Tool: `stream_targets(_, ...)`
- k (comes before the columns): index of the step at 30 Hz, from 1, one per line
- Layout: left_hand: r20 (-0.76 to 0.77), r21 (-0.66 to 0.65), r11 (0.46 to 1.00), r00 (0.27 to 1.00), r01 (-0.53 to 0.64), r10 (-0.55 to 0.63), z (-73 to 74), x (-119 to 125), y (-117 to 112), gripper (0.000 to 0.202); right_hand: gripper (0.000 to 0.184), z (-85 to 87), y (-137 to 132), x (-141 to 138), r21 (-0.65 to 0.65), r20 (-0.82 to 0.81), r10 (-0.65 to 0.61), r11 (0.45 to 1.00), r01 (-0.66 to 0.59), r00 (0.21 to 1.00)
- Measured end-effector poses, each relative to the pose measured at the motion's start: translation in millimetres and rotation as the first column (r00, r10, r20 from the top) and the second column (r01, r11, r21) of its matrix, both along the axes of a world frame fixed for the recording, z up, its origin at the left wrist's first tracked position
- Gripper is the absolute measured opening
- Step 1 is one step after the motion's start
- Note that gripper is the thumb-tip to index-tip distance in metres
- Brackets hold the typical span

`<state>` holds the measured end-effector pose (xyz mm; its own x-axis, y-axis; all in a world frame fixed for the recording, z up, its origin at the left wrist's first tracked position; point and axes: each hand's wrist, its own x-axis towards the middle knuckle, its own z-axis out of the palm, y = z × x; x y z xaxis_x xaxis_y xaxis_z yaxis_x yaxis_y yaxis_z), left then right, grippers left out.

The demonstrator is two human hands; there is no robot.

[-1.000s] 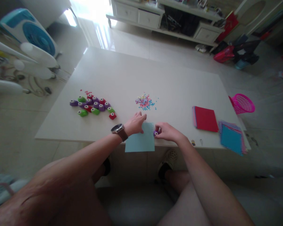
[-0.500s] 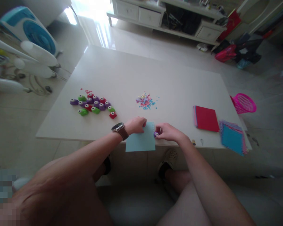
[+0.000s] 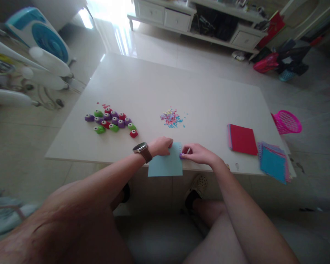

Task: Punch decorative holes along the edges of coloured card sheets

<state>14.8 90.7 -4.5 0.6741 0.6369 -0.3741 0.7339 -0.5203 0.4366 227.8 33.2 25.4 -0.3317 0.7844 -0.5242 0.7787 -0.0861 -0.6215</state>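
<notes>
A light blue sheet of paper (image 3: 166, 167) lies at the table's front edge, its near part jutting over. My left hand (image 3: 162, 146), with a watch on the wrist, is closed and holds the sheet down at its upper part. At the sheet's right edge my right hand (image 3: 195, 152) grips a small purple paper punch (image 3: 181, 156), the thumb lying over its top. A row of small punched holes runs up that edge above the punch. Beyond the paper lies a heap of tiny coloured paper cutouts (image 3: 172, 118).
Several purple, green and red paper punches (image 3: 114, 127) stand at the left, with a few pink cutouts (image 3: 106, 106) behind. To the right are a stack of red-topped paper (image 3: 243, 139) and blue-topped punched sheets (image 3: 273, 163) overhanging the edge. A pink basket (image 3: 288, 122) stands beyond the table (image 3: 209, 95).
My right thumb has moved onto the top of the purple paper punch, covering its white button. My left hand stays on the sheet. The whole view has shifted slightly.
</notes>
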Motion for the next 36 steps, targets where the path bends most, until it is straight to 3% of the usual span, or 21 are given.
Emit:
stream_targets(20, 0.016, -0.003, 1.0, 1.0, -0.02, 0.02, -5.6, 1, 1, 0.024, 0.014, -10.6, 1, -2, 0.007, -0.024, -0.031, 0.999, 0.031, 0.999)
stream_targets(24, -0.02, 0.0, 1.0, 1.0, 0.007, -0.007, -1.1, 2, -1, 0.026, 0.017, -13.3, 4, -4, 0.01, 0.01, -0.104, 0.994, 0.104, 0.994)
stream_targets(27, -0.059, -0.006, 0.999, 0.997, 0.041, -0.042, 4.4, 5, -2, 0.036, 0.024, -13.4, 7, -9, 0.022, 0.103, -0.167, 0.986, 0.166, 0.981)
stream_targets(32, -0.062, -0.022, 1.0, 0.998, 0.003, -0.005, 9.6, 12, -9, 0.077, 0.027, -9.3, 11, -19, 0.029, 0.238, -0.167, 0.986, 0.165, 0.957)
stream_targets(36, -0.086, 0.045, 0.996, 0.993, -0.083, 0.086, 11.3, 18, -20, 0.083, 0.025, -7.8, 12, -22, 0.056, 0.297, -0.161, 0.987, 0.151, 0.941)
